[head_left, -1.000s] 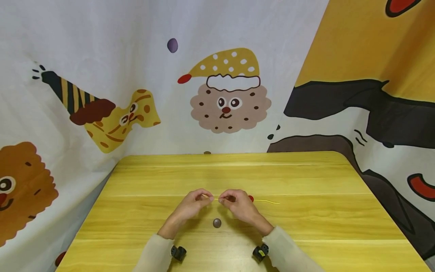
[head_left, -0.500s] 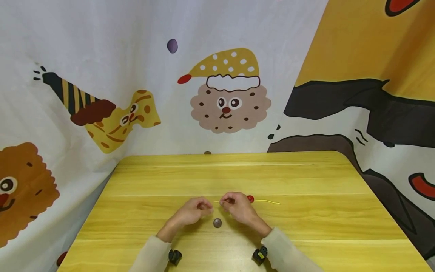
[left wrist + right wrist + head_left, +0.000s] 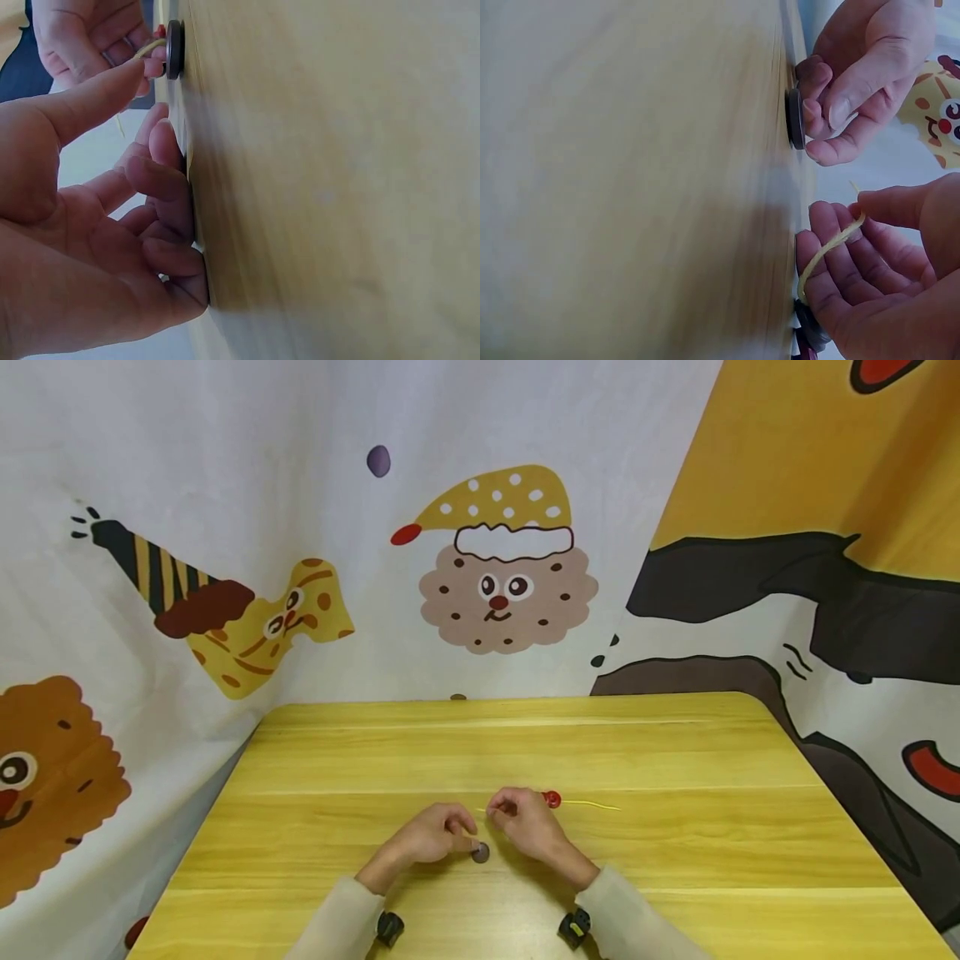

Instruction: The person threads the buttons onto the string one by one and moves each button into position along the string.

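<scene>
A round dark brown button (image 3: 481,853) lies on the table between the hands. My left hand (image 3: 435,833) is beside it, thumb and fingers spread apart; the thumb tip overlaps the button's edge in the head view, and I cannot tell whether it touches. My right hand (image 3: 528,822) pinches a yellow cord (image 3: 832,244) near its end between thumb and finger. The cord runs under the palm, where a dark button (image 3: 810,326) sits by the fingers' base. Beyond the right hand a red button (image 3: 552,799) lies on the cord, whose tail stretches rightward.
The wooden table (image 3: 675,843) spreads around both hands, its back edge against a printed cloth (image 3: 337,468). A black camera is strapped to each wrist, a left one (image 3: 390,929) and a right one (image 3: 574,927).
My left hand has let go of the cord's tip and come down toward the lone brown button. The right hand has shifted only slightly, still pinching the cord.
</scene>
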The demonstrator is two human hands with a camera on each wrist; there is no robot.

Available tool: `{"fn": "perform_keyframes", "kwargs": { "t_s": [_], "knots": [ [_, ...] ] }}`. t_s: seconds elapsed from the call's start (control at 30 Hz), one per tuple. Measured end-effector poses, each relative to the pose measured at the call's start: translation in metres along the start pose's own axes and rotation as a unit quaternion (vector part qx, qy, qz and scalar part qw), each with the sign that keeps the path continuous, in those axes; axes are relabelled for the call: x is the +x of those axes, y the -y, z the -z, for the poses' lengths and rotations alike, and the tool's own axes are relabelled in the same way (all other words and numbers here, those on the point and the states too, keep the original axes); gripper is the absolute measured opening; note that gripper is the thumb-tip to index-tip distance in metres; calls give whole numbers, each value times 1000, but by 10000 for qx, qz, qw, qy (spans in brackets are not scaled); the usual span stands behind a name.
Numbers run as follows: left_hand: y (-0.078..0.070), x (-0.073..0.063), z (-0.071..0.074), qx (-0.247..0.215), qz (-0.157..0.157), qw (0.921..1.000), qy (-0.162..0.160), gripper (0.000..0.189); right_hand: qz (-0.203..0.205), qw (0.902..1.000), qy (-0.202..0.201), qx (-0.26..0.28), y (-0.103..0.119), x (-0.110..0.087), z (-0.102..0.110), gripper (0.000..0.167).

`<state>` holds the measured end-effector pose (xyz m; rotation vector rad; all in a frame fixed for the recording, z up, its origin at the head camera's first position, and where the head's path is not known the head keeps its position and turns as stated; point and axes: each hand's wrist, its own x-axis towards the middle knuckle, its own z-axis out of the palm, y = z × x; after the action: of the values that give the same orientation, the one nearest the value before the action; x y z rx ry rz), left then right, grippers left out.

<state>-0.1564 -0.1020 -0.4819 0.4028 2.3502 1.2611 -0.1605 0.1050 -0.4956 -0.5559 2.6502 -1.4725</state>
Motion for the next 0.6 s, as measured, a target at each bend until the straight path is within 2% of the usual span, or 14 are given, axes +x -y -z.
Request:
{"fn": "perform_keyframes", "kwargs": {
  "t_s": [0.47, 0.6],
  "knots": [
    [-2, 0, -5, 376, 167, 9991, -62, 20, 110, 9996, 152, -225, -2, -1, 4, 6],
    [-1, -1, -6, 435, 66, 9990, -79, 18, 85, 9995, 172, -241, -4, 0, 4, 6]
  ]
}}
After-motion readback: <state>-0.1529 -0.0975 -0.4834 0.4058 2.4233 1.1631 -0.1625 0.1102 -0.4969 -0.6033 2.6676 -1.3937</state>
